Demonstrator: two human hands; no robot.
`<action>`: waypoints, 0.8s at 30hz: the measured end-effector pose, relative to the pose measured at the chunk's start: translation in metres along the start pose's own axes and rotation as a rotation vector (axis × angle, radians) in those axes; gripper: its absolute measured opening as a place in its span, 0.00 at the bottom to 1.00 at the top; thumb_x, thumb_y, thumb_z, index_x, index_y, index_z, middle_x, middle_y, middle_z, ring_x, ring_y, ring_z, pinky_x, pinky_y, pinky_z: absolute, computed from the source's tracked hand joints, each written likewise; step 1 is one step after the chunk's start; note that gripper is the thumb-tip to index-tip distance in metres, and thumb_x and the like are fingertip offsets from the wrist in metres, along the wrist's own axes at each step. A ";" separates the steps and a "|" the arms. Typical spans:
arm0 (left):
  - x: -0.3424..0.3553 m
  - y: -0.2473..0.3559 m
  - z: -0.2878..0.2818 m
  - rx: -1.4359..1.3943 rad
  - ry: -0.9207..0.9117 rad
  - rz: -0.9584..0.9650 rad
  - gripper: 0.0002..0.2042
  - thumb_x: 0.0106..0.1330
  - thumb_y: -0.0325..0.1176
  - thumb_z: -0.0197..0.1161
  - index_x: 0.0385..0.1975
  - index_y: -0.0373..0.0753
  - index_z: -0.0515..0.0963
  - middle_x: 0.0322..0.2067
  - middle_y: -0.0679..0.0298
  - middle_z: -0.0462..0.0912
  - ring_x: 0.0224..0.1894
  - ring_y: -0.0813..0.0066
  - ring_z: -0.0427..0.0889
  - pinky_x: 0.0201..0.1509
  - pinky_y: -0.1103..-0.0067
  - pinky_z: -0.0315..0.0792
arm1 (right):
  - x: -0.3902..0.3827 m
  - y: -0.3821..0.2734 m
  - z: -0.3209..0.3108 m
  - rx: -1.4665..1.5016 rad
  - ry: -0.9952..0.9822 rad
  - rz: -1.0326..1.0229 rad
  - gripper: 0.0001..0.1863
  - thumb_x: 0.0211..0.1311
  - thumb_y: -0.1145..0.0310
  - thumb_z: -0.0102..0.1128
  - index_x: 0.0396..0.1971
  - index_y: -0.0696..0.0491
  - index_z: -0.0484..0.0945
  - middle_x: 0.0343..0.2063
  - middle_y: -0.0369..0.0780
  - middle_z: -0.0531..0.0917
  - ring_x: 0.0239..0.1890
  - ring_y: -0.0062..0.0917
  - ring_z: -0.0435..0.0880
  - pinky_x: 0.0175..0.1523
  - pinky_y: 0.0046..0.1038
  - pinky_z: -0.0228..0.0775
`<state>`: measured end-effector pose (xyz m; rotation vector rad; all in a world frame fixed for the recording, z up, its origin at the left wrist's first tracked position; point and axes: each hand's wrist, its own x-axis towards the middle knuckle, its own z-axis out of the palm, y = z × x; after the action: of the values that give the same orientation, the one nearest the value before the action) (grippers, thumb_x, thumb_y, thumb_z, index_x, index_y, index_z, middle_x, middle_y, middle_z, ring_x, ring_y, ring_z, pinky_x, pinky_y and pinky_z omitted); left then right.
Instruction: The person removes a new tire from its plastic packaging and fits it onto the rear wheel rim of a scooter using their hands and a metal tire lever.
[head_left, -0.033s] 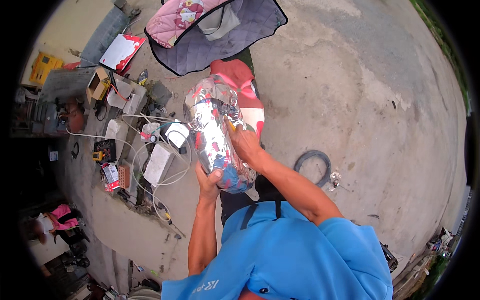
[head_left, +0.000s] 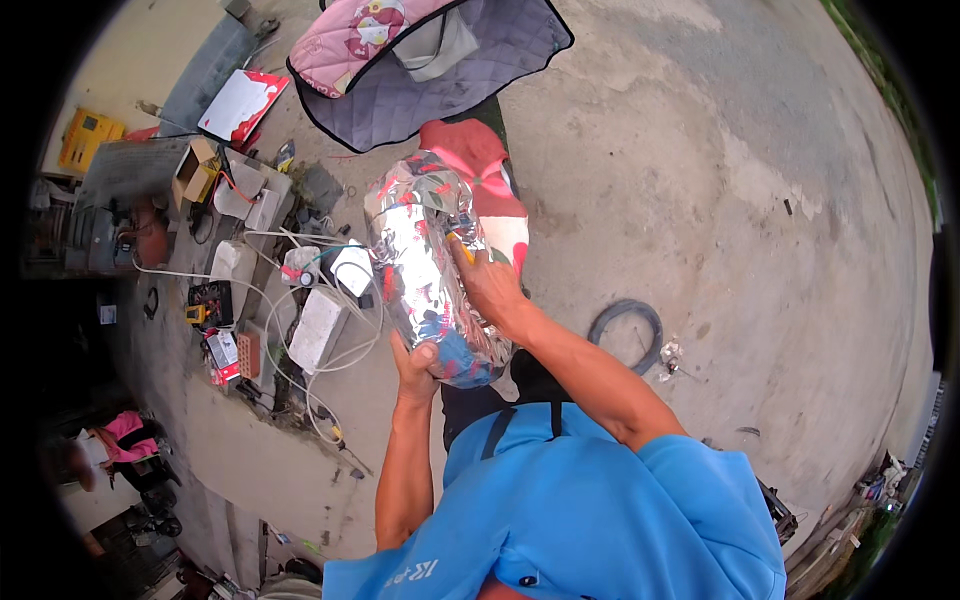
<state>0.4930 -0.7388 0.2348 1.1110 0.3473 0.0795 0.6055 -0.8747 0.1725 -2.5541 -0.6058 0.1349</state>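
A bulky bundle wrapped in shiny silver foil (head_left: pixel 425 280) leans across the middle of the view, with red and blue showing in its creases. My left hand (head_left: pixel 413 365) grips its near lower end, thumb on the foil. Against the bundle's right side, my right hand (head_left: pixel 490 285) is closed on a thin yellow object (head_left: pixel 460 249), whose far end is hidden at a dark fold in the foil. What kind of object it is cannot be made out. Behind the bundle, a red and pink padded piece (head_left: pixel 475 155) shows in part.
A pink and grey quilted cover (head_left: pixel 440 100) lies beyond. To the left, pale blocks (head_left: pixel 318 330), a looped cable (head_left: pixel 265 300), a brick (head_left: pixel 248 354) and an open cardboard box (head_left: pixel 193 172) crowd the concrete. A dark hose coil (head_left: pixel 655 335) rests on the right.
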 end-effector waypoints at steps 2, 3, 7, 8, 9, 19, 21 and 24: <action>0.007 0.013 0.006 0.136 -0.004 0.052 0.42 0.48 0.56 0.69 0.59 0.33 0.66 0.42 0.64 0.75 0.40 0.75 0.78 0.42 0.75 0.74 | -0.004 0.020 0.021 -0.016 0.055 -0.009 0.37 0.61 0.75 0.53 0.72 0.50 0.56 0.32 0.54 0.79 0.26 0.48 0.83 0.30 0.44 0.75; 0.009 0.012 0.005 0.145 0.025 0.044 0.42 0.49 0.57 0.67 0.59 0.34 0.66 0.41 0.65 0.74 0.39 0.75 0.77 0.40 0.77 0.74 | -0.003 0.018 0.018 0.028 0.049 -0.005 0.38 0.62 0.74 0.53 0.73 0.46 0.55 0.33 0.55 0.79 0.25 0.50 0.82 0.30 0.46 0.75; 0.013 0.016 0.011 0.137 0.089 0.084 0.39 0.51 0.57 0.66 0.58 0.34 0.67 0.39 0.65 0.74 0.36 0.76 0.78 0.37 0.77 0.74 | 0.016 0.000 -0.001 0.078 -0.008 0.038 0.36 0.62 0.75 0.51 0.72 0.49 0.55 0.34 0.55 0.80 0.27 0.49 0.84 0.31 0.47 0.75; 0.016 0.016 0.006 0.143 0.085 0.083 0.39 0.51 0.57 0.66 0.58 0.34 0.67 0.39 0.65 0.74 0.36 0.76 0.78 0.37 0.77 0.74 | 0.016 0.005 0.012 0.082 -0.005 0.042 0.36 0.62 0.75 0.51 0.72 0.49 0.55 0.34 0.55 0.80 0.27 0.49 0.84 0.31 0.47 0.75; 0.020 0.013 -0.001 0.143 0.069 0.028 0.40 0.51 0.57 0.65 0.59 0.35 0.66 0.40 0.65 0.74 0.38 0.76 0.78 0.39 0.76 0.74 | 0.014 0.018 0.028 0.042 -0.039 0.035 0.35 0.61 0.75 0.51 0.71 0.53 0.57 0.32 0.54 0.82 0.29 0.49 0.85 0.32 0.47 0.75; -0.008 -0.007 -0.006 0.205 0.022 0.054 0.43 0.52 0.52 0.63 0.66 0.33 0.60 0.49 0.62 0.72 0.47 0.72 0.75 0.52 0.74 0.73 | -0.002 0.007 0.019 -0.074 0.005 -0.031 0.20 0.57 0.73 0.54 0.50 0.62 0.72 0.19 0.48 0.83 0.22 0.43 0.85 0.27 0.44 0.74; -0.016 -0.006 0.000 0.253 0.062 0.062 0.44 0.51 0.54 0.66 0.63 0.31 0.62 0.49 0.61 0.73 0.48 0.72 0.75 0.54 0.74 0.71 | 0.004 0.015 0.029 -0.081 -0.029 -0.009 0.19 0.57 0.74 0.53 0.50 0.61 0.73 0.19 0.48 0.84 0.22 0.43 0.85 0.27 0.44 0.74; -0.023 -0.015 0.002 0.279 0.114 0.134 0.46 0.49 0.58 0.69 0.60 0.27 0.64 0.48 0.60 0.73 0.49 0.72 0.75 0.54 0.76 0.71 | -0.019 0.015 0.018 -0.048 -0.114 -0.039 0.16 0.57 0.74 0.53 0.46 0.59 0.74 0.21 0.48 0.85 0.26 0.43 0.87 0.30 0.42 0.76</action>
<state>0.4706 -0.7528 0.2281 1.4092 0.3932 0.2186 0.5905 -0.8870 0.1491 -2.5921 -0.7095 0.2575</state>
